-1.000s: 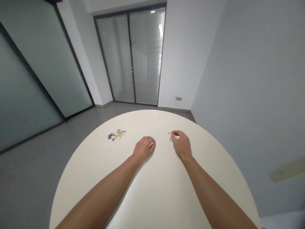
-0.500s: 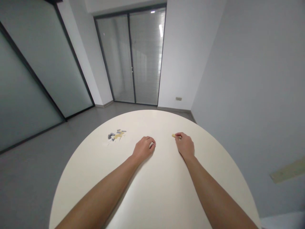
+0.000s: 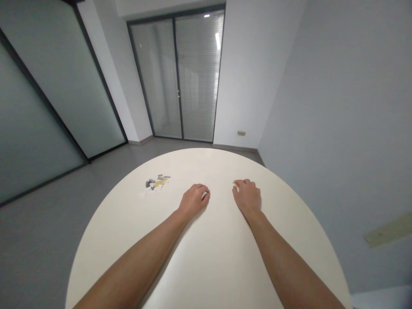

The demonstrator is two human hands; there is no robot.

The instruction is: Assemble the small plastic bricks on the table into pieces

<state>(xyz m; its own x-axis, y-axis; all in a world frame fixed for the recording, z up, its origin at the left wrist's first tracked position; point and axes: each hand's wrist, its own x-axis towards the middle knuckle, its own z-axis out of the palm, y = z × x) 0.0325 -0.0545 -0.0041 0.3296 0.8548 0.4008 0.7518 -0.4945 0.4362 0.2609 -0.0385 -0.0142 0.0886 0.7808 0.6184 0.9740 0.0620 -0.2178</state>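
Yellow piece [image 3: 234, 183], probably light and stiff, best pinched by its edges, shows at the fingertips of the right hand [image 3: 247, 196], whose closure I cannot tell.

No lettering, brand, number or sign can be read on the small grey and yellow pieces [image 3: 160, 183] at the far left of the white table [image 3: 206, 266], where any marking is too small to be made out. None can be read on the glass doors [image 3: 199, 86] or the wall plate [image 3: 241, 133] at the far side.
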